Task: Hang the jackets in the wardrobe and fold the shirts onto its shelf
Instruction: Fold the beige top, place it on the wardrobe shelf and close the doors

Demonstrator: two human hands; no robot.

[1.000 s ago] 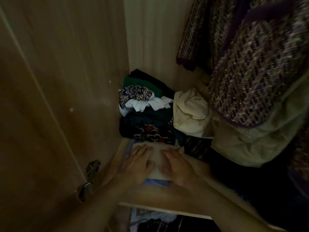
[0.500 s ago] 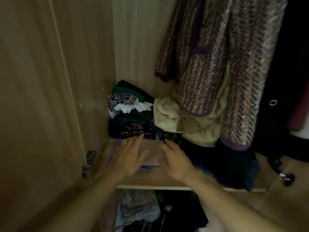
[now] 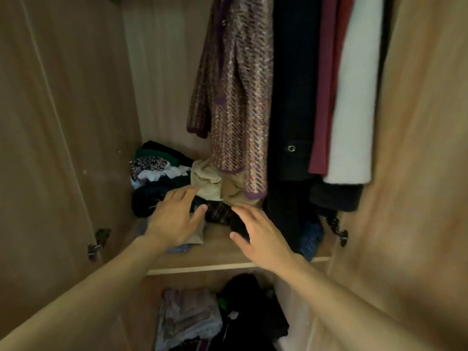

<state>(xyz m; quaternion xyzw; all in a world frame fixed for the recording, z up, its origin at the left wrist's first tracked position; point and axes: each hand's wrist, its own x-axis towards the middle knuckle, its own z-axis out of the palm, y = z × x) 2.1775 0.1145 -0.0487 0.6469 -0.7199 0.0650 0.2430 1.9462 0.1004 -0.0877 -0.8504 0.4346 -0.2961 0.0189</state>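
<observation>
On the light wooden wardrobe shelf (image 3: 222, 252), below a hanging purple tweed jacket (image 3: 238, 97), the folded pale beige shirt (image 3: 197, 237) lies under the spread, empty left hand (image 3: 174, 219), the right hand (image 3: 263, 236) likewise splayed and empty beside it; pressing flat and evenly should keep its folds.

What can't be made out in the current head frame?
Head view only:
- folded shirt: mostly covered by the left hand; contact between them unclear.
- hangers and rail: cut off by the top edge above the tweed jacket.
- dark heap beside the right hand: too dim to separate garments.
- lower-compartment clothes: dim, cut by the bottom edge.
</observation>
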